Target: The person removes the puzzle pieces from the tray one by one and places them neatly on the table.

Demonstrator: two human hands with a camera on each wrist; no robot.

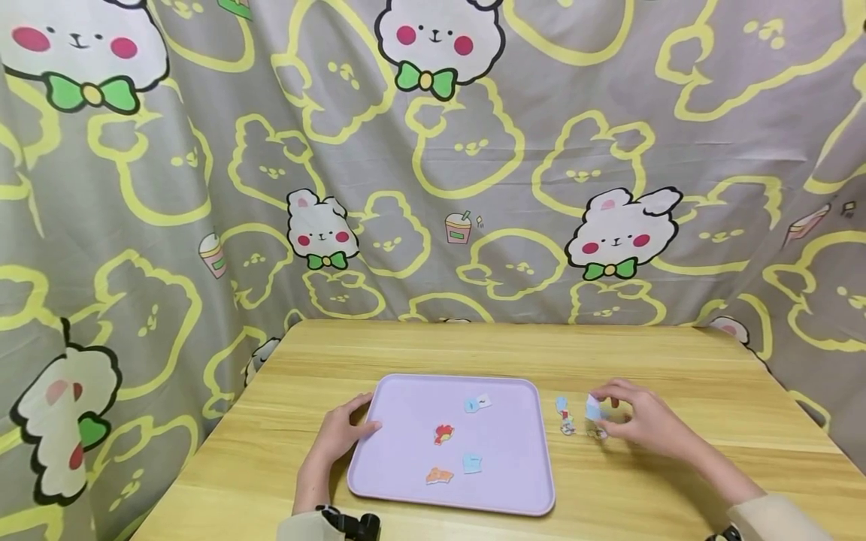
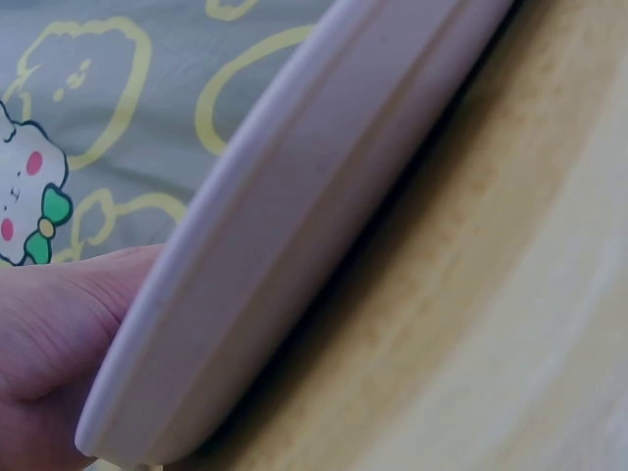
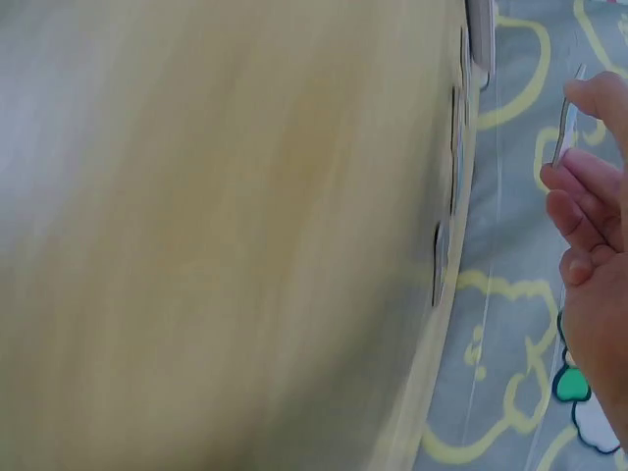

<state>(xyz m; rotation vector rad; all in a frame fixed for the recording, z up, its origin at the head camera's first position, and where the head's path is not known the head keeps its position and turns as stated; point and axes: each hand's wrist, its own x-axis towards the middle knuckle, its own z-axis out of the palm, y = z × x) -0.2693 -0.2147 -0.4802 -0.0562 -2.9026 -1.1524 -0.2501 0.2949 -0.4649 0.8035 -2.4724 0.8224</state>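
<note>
A lilac tray (image 1: pixel 406 398) lies on the table. My left hand (image 1: pixel 340 430) holds its left edge, thumb over the rim; the left wrist view shows the tray's outer wall (image 2: pixel 285 216) close up. To the right of the tray, my right hand (image 1: pixel 646 422) pinches a thin light-blue and white puzzle piece (image 1: pixel 592 406) between thumb and fingers. In the right wrist view this piece (image 3: pixel 564 132) appears edge-on, held above the table. On the tray are a red piece (image 1: pixel 443 433), an orange piece (image 1: pixel 440 476), a pale blue piece (image 1: pixel 472 463) and a joined blue-and-white pair (image 1: pixel 476 403).
Several small colourful pieces (image 1: pixel 565 422) lie on the wooden table (image 1: pixel 473 349) between the tray and my right hand, with more partly hidden under that hand. A grey curtain (image 1: pixel 419 173) with cartoon bears hangs behind the table's back edge and at its sides.
</note>
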